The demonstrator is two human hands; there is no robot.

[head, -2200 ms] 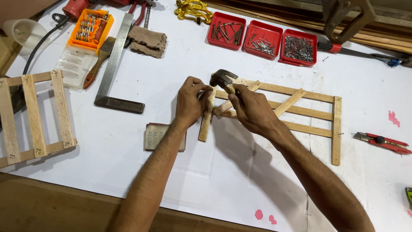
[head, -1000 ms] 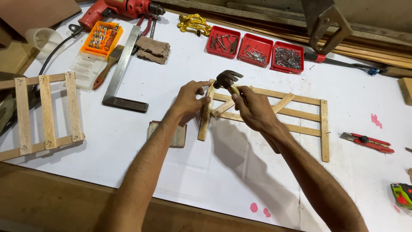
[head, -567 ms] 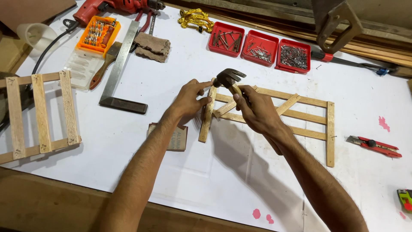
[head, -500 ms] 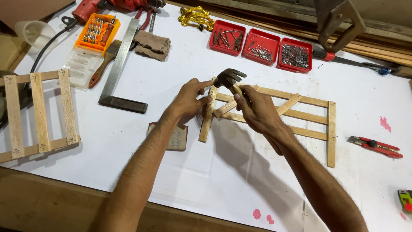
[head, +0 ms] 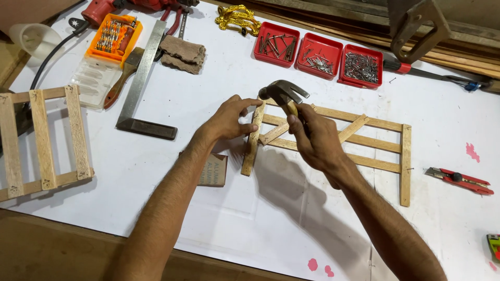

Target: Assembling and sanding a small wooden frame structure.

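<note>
Centre of white table (head: 156, 156): right hand (head: 315, 140) clenches hammer (head: 284, 93) above wooden frame (head: 333, 138); left hand (head: 229, 117) fingertips pinch, steadying its near-left slat.

- Slat frame (head: 359, 140) lies at table centre; hammer (head: 283, 92) held over its 10 o'clock corner.
- Left hand (head: 226, 118) at 9 o'clock of that corner; right hand (head: 314, 139) just 5 o'clock of hammer head.
- Three nail trays (head: 317, 53) in a row, 12 o'clock of frame.
- Steel square (head: 141, 83) at 9–10 o'clock; bit case (head: 113, 37) beyond it.
- Second slat frame (head: 44, 140) far out at 9 o'clock.
- Utility knife (head: 459, 180) at 3 o'clock.
- Small card packet (head: 212, 170), possibly nails, at 7 o'clock, under left forearm.
</note>
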